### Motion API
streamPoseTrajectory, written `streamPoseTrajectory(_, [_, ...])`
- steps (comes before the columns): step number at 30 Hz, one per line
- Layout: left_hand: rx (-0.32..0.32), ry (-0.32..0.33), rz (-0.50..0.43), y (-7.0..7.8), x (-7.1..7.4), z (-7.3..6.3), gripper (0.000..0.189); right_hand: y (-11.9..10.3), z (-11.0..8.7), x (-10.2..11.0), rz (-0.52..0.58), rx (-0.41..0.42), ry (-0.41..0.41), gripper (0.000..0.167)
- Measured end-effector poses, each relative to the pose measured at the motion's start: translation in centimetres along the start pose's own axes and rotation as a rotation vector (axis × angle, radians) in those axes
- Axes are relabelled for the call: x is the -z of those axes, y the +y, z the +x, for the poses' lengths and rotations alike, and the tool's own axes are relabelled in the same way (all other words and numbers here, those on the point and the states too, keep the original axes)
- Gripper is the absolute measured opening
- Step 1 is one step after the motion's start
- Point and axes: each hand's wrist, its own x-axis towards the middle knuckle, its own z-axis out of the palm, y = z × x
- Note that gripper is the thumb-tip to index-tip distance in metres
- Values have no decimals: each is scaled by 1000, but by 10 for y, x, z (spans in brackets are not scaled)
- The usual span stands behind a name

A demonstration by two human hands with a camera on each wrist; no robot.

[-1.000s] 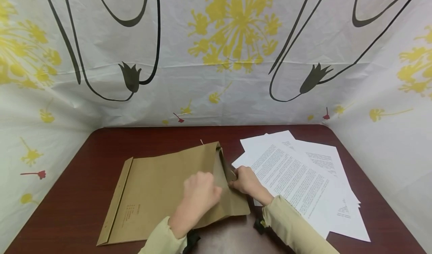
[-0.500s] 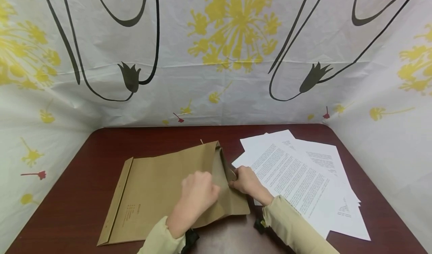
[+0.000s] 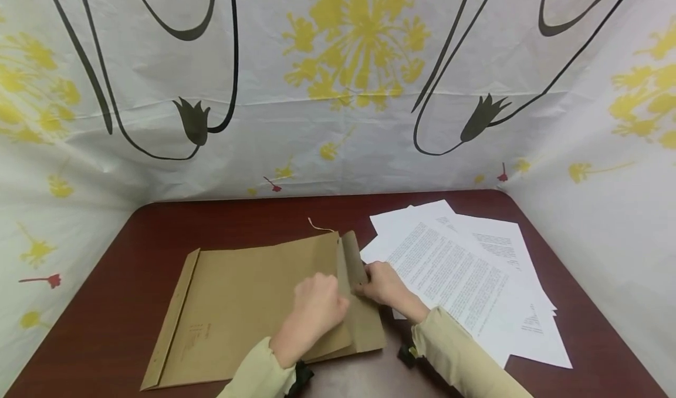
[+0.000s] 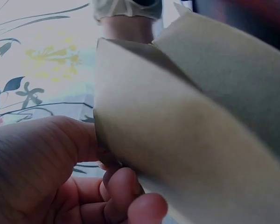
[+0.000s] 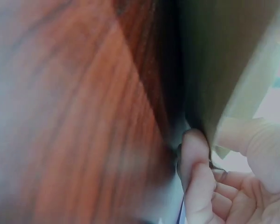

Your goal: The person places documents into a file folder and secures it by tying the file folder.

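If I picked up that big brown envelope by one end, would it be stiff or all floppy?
The brown envelope would probably bend a little but not flop like cloth: it has creases near the hands, yet broad smooth panels. It's probably light for its size, since it looks like thin paper. It likely won't roll, because most of it lies flat on the table.

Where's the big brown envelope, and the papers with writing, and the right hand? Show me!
Brown envelope (image 3: 245,292): head view, on its flat front.
Papers (image 3: 449,275): head view, on the top printed sheet.
Right hand (image 3: 385,283): head view, on its back.
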Motion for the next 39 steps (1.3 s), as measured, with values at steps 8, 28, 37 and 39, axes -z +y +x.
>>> streamPoseTrajectory(8, [-21,-89,39,0,-16,2,31,5,-18,23,173,-37,-49,25])
streamPoseTrajectory(28, [-52,-49,-108,5,-28,86,32,83,-118,80,163,-266,283,19])
streamPoseTrajectory(37, [12,-161,-115,24,-61,132,8,110,-150,97,178,-402,351,45])
streamPoseTrajectory(39, [24,-189,-83,29,-67,136,10,116,-156,101,198,-461,323,55])
